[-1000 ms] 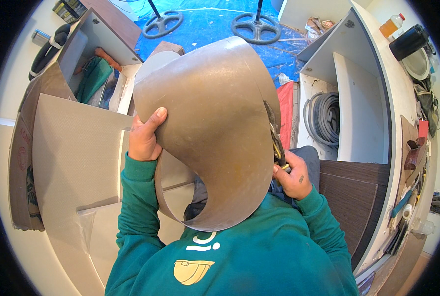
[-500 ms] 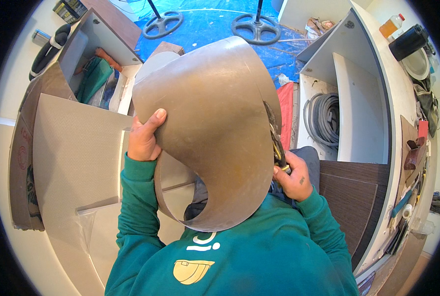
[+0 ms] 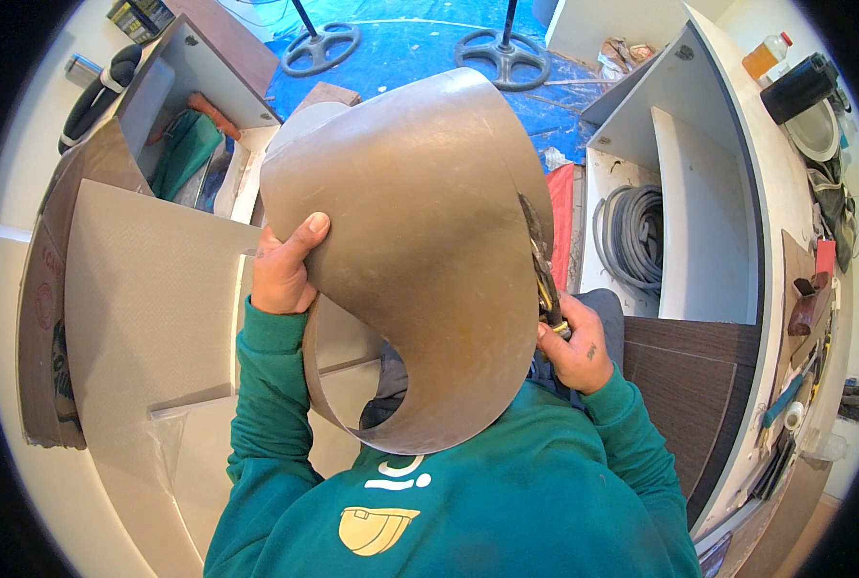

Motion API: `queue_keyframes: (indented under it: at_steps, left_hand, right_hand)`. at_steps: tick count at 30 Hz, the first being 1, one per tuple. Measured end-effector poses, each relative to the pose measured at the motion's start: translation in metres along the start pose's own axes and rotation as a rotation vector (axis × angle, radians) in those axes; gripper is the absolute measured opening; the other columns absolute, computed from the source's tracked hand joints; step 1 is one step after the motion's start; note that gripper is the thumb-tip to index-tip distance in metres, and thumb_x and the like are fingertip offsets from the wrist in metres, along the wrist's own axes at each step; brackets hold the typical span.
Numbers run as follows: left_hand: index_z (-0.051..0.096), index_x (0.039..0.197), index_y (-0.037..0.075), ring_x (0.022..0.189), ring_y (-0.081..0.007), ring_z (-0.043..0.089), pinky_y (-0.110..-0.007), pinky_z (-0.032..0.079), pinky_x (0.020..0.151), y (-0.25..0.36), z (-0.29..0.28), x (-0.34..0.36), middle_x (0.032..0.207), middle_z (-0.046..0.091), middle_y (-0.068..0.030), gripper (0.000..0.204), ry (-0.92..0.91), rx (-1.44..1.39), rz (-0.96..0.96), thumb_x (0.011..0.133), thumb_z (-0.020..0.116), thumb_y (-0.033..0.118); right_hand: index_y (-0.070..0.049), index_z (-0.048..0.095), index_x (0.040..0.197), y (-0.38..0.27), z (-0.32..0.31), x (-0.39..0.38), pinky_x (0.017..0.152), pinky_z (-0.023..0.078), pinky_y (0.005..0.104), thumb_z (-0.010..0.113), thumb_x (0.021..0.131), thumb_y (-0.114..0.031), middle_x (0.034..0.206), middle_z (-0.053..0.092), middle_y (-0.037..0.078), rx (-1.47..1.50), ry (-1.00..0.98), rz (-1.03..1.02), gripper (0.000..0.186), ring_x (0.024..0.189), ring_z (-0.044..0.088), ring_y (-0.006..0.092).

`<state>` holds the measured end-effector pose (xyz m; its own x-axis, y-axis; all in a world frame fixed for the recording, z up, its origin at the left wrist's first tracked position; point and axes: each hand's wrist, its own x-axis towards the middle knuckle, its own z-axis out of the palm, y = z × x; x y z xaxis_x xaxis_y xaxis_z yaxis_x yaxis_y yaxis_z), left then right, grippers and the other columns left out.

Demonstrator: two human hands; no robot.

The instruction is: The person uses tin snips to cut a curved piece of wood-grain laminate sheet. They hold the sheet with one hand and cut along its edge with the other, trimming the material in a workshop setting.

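A thin, brown-grey sheet (image 3: 410,222) curls over on itself in front of my chest, its lower edge curving round an opening. My left hand (image 3: 287,268) grips its left edge, thumb on the face and fingers behind. At the right edge, my right hand (image 3: 582,349) is closed around the handles of dark snips with yellow parts (image 3: 547,299). The blades run up along the sheet's edge, partly hidden by it; whether they are parted I cannot tell.
Coiled grey hose (image 3: 634,236) lies in the open cabinet on the right. Tools and bottles line the right-hand counter (image 3: 738,125). Flat beige panels (image 3: 150,289) lean at left, beside a box with green cloth (image 3: 187,154). Blue sheeting (image 3: 401,48) covers the floor ahead, under two wheel-shaped bases.
The sheet and my right hand with the snips have shifted very slightly right. Both hands keep their hold.
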<state>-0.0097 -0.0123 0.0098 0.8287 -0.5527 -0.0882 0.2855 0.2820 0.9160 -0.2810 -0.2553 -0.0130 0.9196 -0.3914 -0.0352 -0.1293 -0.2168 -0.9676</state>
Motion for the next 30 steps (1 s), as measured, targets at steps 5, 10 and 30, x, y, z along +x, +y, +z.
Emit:
queue_keyframes:
  at_steps: [5, 10, 30]
  left_hand:
    - [0.057, 0.132, -0.002, 0.110, -0.0225, 0.065, -0.036, 0.051, 0.097, 0.0010, 0.0006, 0.0011, 0.123, 0.067, -0.0135, 0.046, -0.010, 0.021, 0.003, 0.092, 0.071, 0.016]
    - [0.058, 0.131, -0.002, 0.109, -0.0222, 0.066, -0.036, 0.051, 0.096, -0.0003, -0.0010, 0.0016, 0.122, 0.067, -0.0136, 0.046, -0.012, 0.036, -0.004, 0.092, 0.071, 0.017]
    - [0.057, 0.132, -0.002, 0.110, -0.0225, 0.066, -0.037, 0.051, 0.097, 0.0005, -0.0001, -0.0018, 0.123, 0.067, -0.0136, 0.046, -0.017, 0.007, -0.018, 0.092, 0.071, 0.015]
  right_hand:
    - [0.001, 0.066, 0.108, 0.0031, -0.0009, -0.0012, 0.075, 0.050, 0.0326, 0.068, 0.090, -0.022, 0.087, 0.065, 0.008, -0.002, -0.005, 0.008, 0.030, 0.079, 0.058, 0.0142]
    - [0.001, 0.066, 0.109, -0.0010, -0.0019, -0.0026, 0.076, 0.050, 0.0325, 0.068, 0.091, -0.024, 0.087, 0.066, 0.008, 0.026, -0.021, 0.058, 0.030, 0.080, 0.058, 0.0141]
    - [0.003, 0.063, 0.121, 0.0040, -0.0028, 0.0011, 0.087, 0.050, 0.0339, 0.069, 0.092, -0.027, 0.102, 0.069, 0.012, 0.048, -0.032, -0.034, 0.042, 0.092, 0.062, 0.0169]
